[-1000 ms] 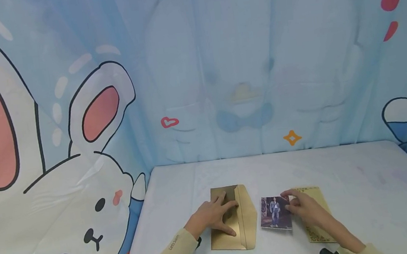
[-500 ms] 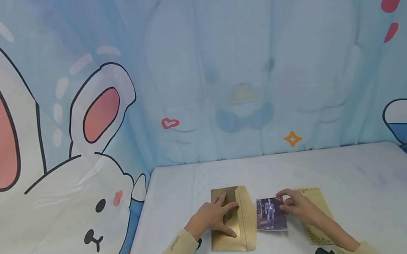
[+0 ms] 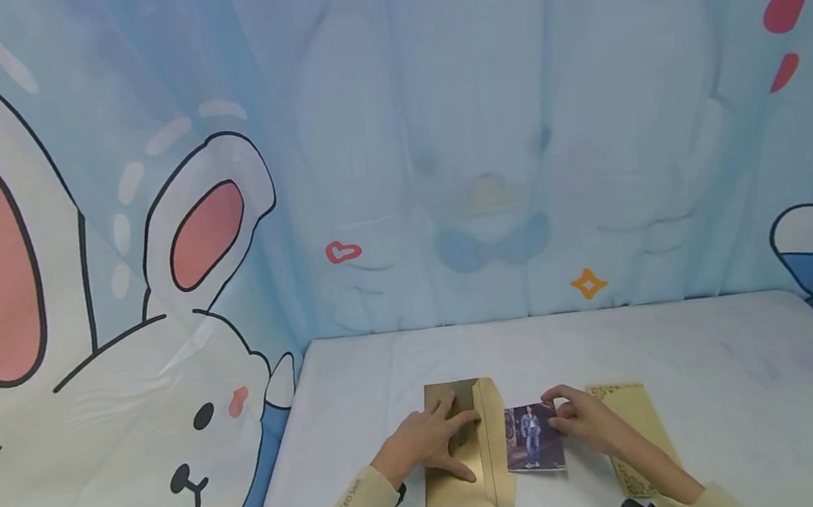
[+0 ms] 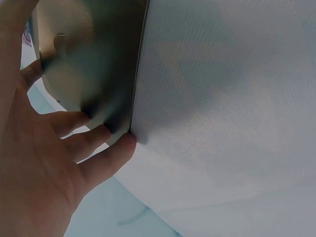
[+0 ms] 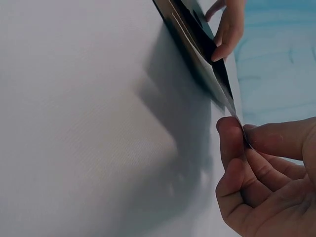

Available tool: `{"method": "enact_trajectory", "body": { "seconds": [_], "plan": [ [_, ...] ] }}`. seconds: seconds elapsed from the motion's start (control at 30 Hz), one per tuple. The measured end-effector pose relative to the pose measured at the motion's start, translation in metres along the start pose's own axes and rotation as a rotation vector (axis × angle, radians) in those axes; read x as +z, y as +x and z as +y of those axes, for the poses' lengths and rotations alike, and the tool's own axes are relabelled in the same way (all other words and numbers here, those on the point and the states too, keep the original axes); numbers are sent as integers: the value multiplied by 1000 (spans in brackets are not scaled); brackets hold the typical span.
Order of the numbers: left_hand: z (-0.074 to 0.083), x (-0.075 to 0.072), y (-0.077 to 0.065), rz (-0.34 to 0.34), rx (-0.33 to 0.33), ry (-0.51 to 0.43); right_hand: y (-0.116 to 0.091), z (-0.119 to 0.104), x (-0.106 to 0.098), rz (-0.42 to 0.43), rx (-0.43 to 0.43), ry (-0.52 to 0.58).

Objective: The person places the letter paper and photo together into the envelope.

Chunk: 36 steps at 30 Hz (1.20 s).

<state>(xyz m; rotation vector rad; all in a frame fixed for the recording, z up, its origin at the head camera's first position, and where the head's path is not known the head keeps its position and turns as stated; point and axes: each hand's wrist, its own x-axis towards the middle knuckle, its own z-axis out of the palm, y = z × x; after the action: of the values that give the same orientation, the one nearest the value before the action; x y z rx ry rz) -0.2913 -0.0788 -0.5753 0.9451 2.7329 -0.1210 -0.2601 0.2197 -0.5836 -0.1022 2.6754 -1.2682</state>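
The left hand (image 3: pixel 428 442), fingers spread, rests on a gold envelope (image 3: pixel 483 448) on the bench (image 3: pixel 361 384). The right hand (image 3: pixel 589 419) pinches a photo (image 3: pixel 533 438) by its edge, beside the envelope's flap. Only the head view shows the photo's printed figure; the right wrist view shows the thumb-and-finger pinch up close.

A blue curtain (image 3: pixel 468 71) is hanging behind a white-covered table (image 3: pixel 737 383), a cartoon rabbit (image 3: pixel 146 417) is spreading left of the table, and an orange star (image 3: pixel 579 285) is showing above its far edge.
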Motion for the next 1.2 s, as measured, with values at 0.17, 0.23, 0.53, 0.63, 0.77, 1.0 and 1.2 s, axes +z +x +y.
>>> {"method": "enact_trajectory", "body": {
  "seconds": [0.17,0.23,0.53,0.63,0.77,1.0,1.2],
  "plan": [
    [0,-1,-1,0,2,-1,3,-6,2,-15,-14,7],
    [1,-2,-1,6,4,6,4,-8,3,-15,-20,6],
    [-1,2,3,28,1,30,10,-10,11,-7,-7,-10],
    [-1,3,2,25,4,34,11,-10,12,-6,0,-17],
    [-1,1,1,14,4,26,12,-8,14,-15,-15,0],
    [-1,1,0,12,1,17,13,-9,19,-33,-71,24],
    [0,0,0,15,-4,3,14,-16,24,-26,-49,26]
  ]
}}
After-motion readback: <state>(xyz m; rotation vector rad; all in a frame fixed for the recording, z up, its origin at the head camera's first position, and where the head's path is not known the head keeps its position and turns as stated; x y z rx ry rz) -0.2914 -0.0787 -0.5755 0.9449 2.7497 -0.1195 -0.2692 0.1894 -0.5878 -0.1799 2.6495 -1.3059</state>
